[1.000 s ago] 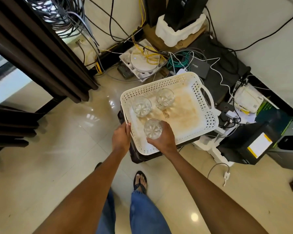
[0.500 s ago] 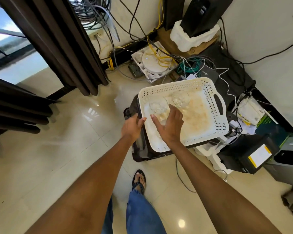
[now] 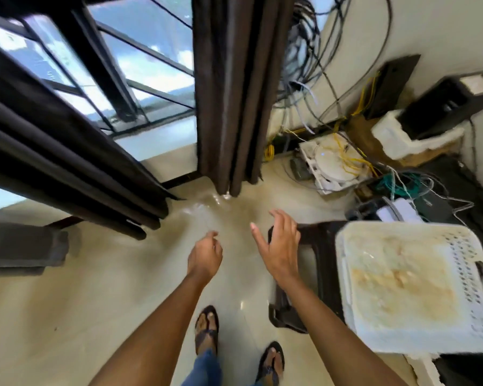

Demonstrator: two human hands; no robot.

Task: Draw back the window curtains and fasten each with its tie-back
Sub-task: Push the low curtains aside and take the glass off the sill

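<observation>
Hands hang empty over the pale floor (image 3: 67,316) at the centre of the frame, both arms reaching in from the bottom edge. The left hand (image 3: 204,256) sits just left of centre with its fingers loosely curled inward and nothing between them; it touches nothing. The right hand (image 3: 280,246) is just beside it, right of centre, fingers spread wide and a little bent, thumb pointing to the upper left, holding nothing; it lies in front of a dark stool (image 3: 313,263), and whether it touches the stool cannot be told. One dark brown curtain (image 3: 232,93) hangs gathered into folds at top centre, its hem ending just above the floor, well above both hands. A second dark curtain (image 3: 67,151) runs across the left of the frame, its folds slanting down toward the centre. Between the two shows the window (image 3: 140,59) with dark bars. No tie-back can be made out. At the lower right a white perforated basket (image 3: 469,280) rests on the stool, its contents too blurred to tell. A tangle of cables (image 3: 313,65) fills the upper right corner above a white round device (image 3: 329,160). Two sandalled feet stand at bottom centre.
</observation>
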